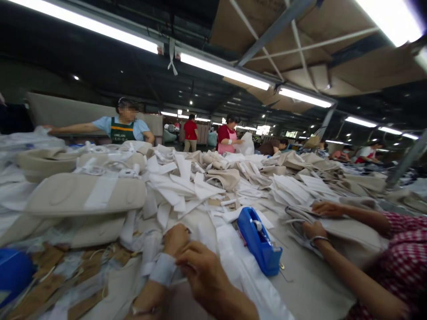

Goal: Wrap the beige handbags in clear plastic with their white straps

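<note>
Far left of our left hand [176, 239], we are seeing a blue rounded object [13, 272], cut off at the edge; brown cardboard tags with pale strings [46, 289] are lying in between. Up-left of that hand, a beige rounded-corner soft bag [63, 195] with a white strip across it is resting on more beige stuff. A pale flat band [163, 269] is circling our left wrist. That hand is showing its back, fingers bent, mostly hidden; grip, can't tell. Our right hand [207, 275] is curling just beside it, fingertips bunched near the band; can't tell if anything's pinched. Beyond both hands, flat white sheets [187, 182] are lying heaped. Right of our right hand, a blue plastic tape dispenser [260, 242] is standing; farther right, a co-worker in red-and-white checked sleeves [403, 244] is handling a beige soft piece [350, 235].
</note>
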Demonstrator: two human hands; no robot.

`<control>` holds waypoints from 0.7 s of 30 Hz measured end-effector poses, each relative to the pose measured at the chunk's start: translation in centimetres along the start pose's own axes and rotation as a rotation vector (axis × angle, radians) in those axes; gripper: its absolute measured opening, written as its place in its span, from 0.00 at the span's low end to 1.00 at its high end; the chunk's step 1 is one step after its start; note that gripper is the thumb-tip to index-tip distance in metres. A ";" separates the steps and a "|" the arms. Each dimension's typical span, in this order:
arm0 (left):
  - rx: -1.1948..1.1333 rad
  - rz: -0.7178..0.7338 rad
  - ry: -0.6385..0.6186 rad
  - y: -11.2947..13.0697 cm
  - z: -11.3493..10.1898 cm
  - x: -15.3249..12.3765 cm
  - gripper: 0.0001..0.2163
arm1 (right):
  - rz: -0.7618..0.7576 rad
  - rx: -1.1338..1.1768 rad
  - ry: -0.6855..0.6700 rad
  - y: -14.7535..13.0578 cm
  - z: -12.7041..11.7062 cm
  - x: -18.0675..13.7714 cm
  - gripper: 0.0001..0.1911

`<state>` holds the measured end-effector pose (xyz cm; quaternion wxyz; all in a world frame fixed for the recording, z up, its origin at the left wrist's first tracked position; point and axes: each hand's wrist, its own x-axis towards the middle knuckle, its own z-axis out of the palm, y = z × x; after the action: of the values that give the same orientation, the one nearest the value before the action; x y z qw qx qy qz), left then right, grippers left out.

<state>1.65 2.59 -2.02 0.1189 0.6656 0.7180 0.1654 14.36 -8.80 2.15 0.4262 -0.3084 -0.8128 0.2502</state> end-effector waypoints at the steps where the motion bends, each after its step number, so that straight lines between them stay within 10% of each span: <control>1: 0.020 -0.030 -0.047 0.0 0.1 0.0 0.12 | 0.058 0.004 -0.009 0.1 -1.1 -1.5 0.10; 10: 0.067 -0.128 -0.196 -0.3 0.8 0.7 0.14 | 0.737 -0.312 0.127 9.5 -11.1 -5.5 0.11; 21: 0.031 -0.121 -0.204 -0.2 0.3 0.4 0.12 | 0.739 -0.391 0.132 17.4 -8.7 1.4 0.06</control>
<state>1.58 3.03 -2.35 0.1908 0.6363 0.7434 0.0779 26.12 5.35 -4.31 0.2925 -0.6695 -0.6508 0.2068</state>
